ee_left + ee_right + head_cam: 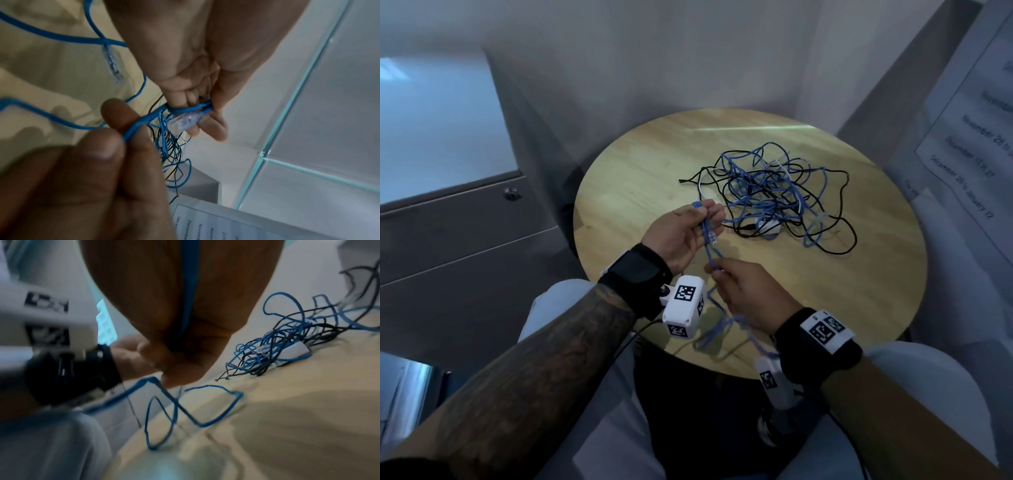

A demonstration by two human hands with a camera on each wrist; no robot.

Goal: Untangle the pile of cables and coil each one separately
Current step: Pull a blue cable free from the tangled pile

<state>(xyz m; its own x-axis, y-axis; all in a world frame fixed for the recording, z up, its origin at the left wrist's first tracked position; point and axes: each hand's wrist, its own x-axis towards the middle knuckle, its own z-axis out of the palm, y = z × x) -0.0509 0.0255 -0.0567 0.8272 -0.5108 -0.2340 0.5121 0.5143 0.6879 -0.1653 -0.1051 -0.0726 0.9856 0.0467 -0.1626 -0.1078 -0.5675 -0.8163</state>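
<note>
The left hand (681, 229) pinches the blue cable (709, 253) near its clear plug (711, 237), and the right hand (746, 291) grips the same cable just below, both on the near side of the pile (774, 192) (which sits mid-table, still knotted). To coil well, I judge each loop should be drawn evenly and fed slowly from the pile so nothing snags

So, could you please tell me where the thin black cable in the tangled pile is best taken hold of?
Take the thin black cable by its free end, coming from the left of the pile. That end pokes out alone and lies flat on the bare round wooden table, clear of the blue cable loops, so fingers can probably pinch it cleanly.
</note>
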